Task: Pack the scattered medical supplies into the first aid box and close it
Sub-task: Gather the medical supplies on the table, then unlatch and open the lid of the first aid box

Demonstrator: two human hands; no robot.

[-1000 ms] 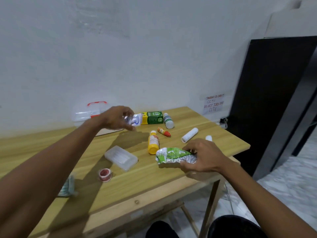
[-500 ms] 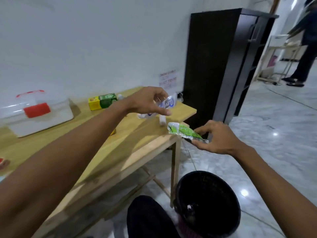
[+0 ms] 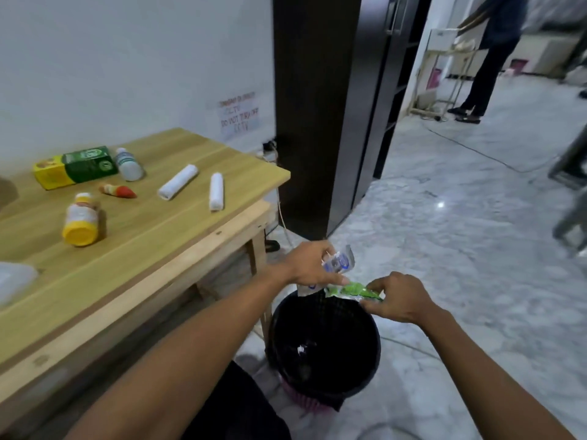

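My left hand (image 3: 306, 263) grips a silver and blue foil wrapper (image 3: 338, 265) above the black waste bin (image 3: 279, 331). Just to its right, my right hand (image 3: 397, 296) pinches a green and silver foil wrapper (image 3: 352, 290) over the bin's far rim. On the wooden table (image 3: 143, 246) lie a yellow bottle (image 3: 80, 219), a green and yellow carton (image 3: 76, 166), a small white bottle (image 3: 127, 159), a red-tipped tube (image 3: 117, 190) and two white gauze rolls (image 3: 178, 185) (image 3: 216, 191). The first aid box is out of view.
A tall black cabinet (image 3: 320, 100) stands right of the table against the white wall. A clear plastic piece (image 3: 14, 281) shows at the left edge. Another person (image 3: 489, 55) stands far back on the marble floor.
Both hands carried their wrappers off the table edge to the right and down over the waste bin. My view swung right and downward, so the first aid box left the frame.
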